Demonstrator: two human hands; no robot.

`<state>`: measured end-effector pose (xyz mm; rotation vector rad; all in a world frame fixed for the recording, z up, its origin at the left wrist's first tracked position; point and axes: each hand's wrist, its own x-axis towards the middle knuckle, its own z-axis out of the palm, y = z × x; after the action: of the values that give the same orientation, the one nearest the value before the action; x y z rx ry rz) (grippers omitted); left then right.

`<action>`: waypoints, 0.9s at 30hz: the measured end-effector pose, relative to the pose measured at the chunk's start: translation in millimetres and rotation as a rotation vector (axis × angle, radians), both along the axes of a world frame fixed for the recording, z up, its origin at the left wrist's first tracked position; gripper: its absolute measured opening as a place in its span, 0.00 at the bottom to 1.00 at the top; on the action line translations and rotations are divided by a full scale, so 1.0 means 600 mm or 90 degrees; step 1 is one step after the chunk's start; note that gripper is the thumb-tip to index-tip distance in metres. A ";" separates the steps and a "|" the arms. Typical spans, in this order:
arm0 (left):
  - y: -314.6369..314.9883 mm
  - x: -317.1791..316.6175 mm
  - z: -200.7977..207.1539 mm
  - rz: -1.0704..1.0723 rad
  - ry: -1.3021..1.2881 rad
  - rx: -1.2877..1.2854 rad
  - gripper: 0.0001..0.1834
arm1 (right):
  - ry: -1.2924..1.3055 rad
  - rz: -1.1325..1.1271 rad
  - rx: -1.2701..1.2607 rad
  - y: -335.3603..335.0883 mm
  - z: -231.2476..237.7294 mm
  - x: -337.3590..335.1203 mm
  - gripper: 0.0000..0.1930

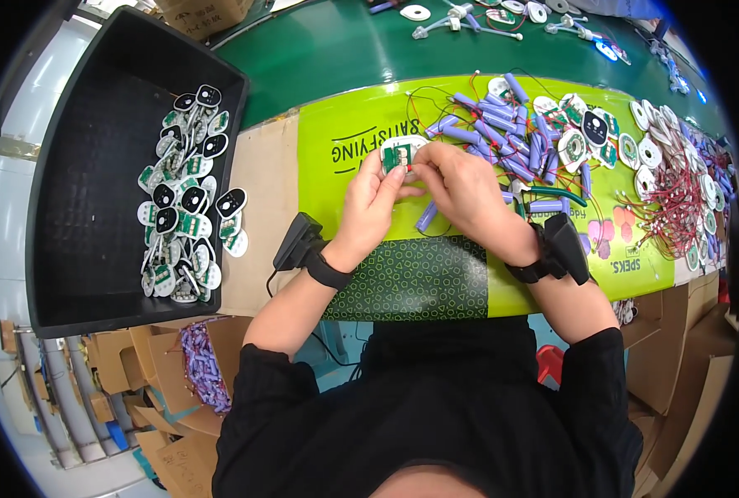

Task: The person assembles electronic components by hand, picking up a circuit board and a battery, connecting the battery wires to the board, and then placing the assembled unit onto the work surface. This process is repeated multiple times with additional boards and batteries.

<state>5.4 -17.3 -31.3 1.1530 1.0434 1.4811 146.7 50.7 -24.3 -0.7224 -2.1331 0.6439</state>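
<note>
Both hands [419, 187] on white oval board [400, 154], purple cells [502, 133] nearby.

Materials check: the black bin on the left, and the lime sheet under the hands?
Black bin: looks like matte moulded plastic, with even dull walls and rounded corners. Lime sheet: probably glossy printed card or film; it lies flat, carries print and shows some sheen. It sits on brown cardboard, plainly corrugated board by its colour and raw edge.

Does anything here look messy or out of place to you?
Mostly the pile of purple battery cells right of the hands: they lie crisscrossed, tangled in loose red and black wires. The oval parts in the black bin are heaped unevenly too.
</note>
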 end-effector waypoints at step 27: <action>-0.001 0.003 0.011 0.006 -0.075 -0.044 0.15 | 0.024 -0.026 0.163 -0.004 0.002 -0.019 0.06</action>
<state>7.0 -17.7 -24.5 1.0016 1.0117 1.4901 135.2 48.5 -23.0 -0.6059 -2.1108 0.3501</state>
